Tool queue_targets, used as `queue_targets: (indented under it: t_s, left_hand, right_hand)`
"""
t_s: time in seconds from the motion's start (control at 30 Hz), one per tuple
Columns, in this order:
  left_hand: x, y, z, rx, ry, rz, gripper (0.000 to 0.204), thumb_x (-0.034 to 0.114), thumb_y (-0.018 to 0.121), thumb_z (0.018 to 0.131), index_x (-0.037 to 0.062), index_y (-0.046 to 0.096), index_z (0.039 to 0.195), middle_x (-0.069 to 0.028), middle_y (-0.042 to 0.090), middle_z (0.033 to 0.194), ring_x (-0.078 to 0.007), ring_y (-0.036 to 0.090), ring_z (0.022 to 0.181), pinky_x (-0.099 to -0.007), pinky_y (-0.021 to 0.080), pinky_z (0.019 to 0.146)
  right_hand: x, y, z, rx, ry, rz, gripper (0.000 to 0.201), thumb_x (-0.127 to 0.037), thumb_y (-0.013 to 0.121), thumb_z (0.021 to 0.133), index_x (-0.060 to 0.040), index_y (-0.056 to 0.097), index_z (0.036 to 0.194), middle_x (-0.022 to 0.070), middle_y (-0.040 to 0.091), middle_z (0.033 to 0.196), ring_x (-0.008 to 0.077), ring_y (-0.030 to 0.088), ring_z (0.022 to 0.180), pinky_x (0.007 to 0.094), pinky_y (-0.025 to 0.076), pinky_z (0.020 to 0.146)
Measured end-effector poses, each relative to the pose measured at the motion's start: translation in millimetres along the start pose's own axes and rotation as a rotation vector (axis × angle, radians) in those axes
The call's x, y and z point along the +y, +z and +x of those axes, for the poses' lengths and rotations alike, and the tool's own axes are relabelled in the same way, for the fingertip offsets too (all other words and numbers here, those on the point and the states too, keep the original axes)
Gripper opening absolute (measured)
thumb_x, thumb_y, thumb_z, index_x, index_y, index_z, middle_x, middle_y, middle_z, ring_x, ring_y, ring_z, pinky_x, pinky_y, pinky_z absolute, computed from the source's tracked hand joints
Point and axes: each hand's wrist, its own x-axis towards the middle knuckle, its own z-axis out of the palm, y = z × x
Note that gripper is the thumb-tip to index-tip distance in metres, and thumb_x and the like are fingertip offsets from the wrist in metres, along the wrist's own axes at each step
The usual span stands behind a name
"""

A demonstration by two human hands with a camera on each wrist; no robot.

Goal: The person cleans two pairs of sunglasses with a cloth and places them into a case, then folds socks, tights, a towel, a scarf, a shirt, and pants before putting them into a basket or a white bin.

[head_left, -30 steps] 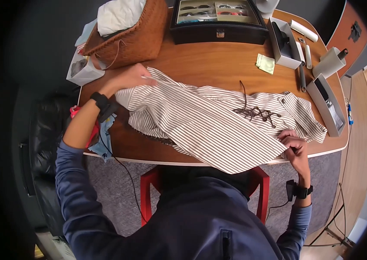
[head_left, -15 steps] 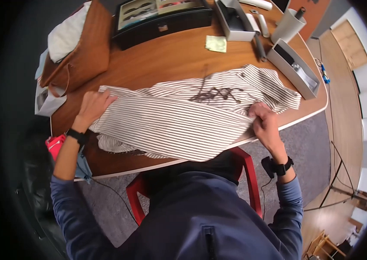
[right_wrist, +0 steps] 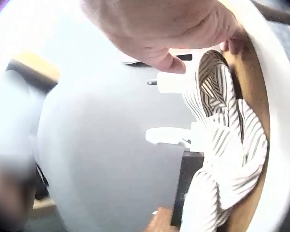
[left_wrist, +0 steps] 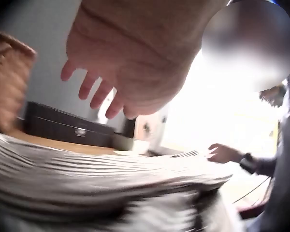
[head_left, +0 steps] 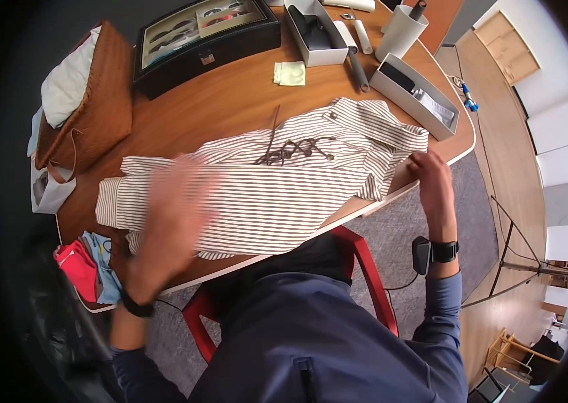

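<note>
A white garment with dark stripes (head_left: 257, 201) lies across the table's front, a long panel folded over its lower part. Dark laces (head_left: 291, 152) lie tangled on its upper middle. Blurred in the head view, the left hand (head_left: 180, 215) is over the garment's left part; in the left wrist view that hand (left_wrist: 130, 53) is raised above the cloth, fingers apart and empty. At the garment's right end is the right hand (head_left: 435, 185), fingers bent loosely beside the sleeve. The right wrist view has this hand (right_wrist: 169, 24) by a striped cloth opening (right_wrist: 215, 79), thumb apart from the fingers.
A woven basket (head_left: 106, 101) with white cloth stands at the back left, beside a black glasses case (head_left: 210, 60). Two open white boxes (head_left: 327, 56) (head_left: 446, 124) and a white cylinder (head_left: 401, 33) are at the back right. Red cloth (head_left: 77, 270) lies at the left corner.
The left hand has let go of the garment's left end and moved right over it. The right hand has released the folded panel and shifted right. The panel lies flatter; the head view has turned.
</note>
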Motion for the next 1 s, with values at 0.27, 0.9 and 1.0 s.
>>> queue_targets:
  t_s: [0.27, 0.9, 1.0]
  left_hand:
    - [33.6, 62.0, 13.6, -0.329, 0.031, -0.100, 0.071, 0.042, 0.063, 0.098, 0.0177, 0.038, 0.160, -0.0140, 0.022, 0.170, -0.0429, 0.015, 0.157, -0.0707, 0.019, 0.120]
    - [99.0, 117.0, 5.5, 0.190, -0.014, -0.099, 0.082, 0.063, 0.071, 0.082, 0.0174, 0.055, 0.148, -0.0122, 0.041, 0.159, -0.0383, 0.030, 0.150, -0.0703, 0.024, 0.117]
    - [96.9, 119.3, 1.3, 0.066, -0.014, -0.106, 0.085, 0.066, 0.069, 0.081, 0.0178, 0.053, 0.150, -0.0105, 0.046, 0.155, -0.0379, 0.032, 0.148, -0.0720, 0.024, 0.115]
  right_hand:
    - [0.0, 19.3, 35.9, -0.183, 0.354, -0.089, 0.023, -0.014, 0.066, 0.096, -0.0043, 0.068, 0.117, 0.0030, 0.071, 0.108, 0.0112, 0.064, 0.094, 0.0257, 0.049, 0.080]
    - [-142.8, 198.7, -39.2, -0.563, -0.310, 0.032, 0.022, -0.006, 0.058, 0.102, 0.0027, 0.066, 0.120, 0.0096, 0.074, 0.109, 0.0147, 0.072, 0.091, 0.0251, 0.057, 0.076]
    - [-134.2, 254.8, -74.4, -0.750, -0.369, -0.111, 0.022, -0.006, 0.061, 0.098, 0.0049, 0.067, 0.117, 0.0078, 0.075, 0.106, 0.0164, 0.071, 0.091, 0.0288, 0.056, 0.078]
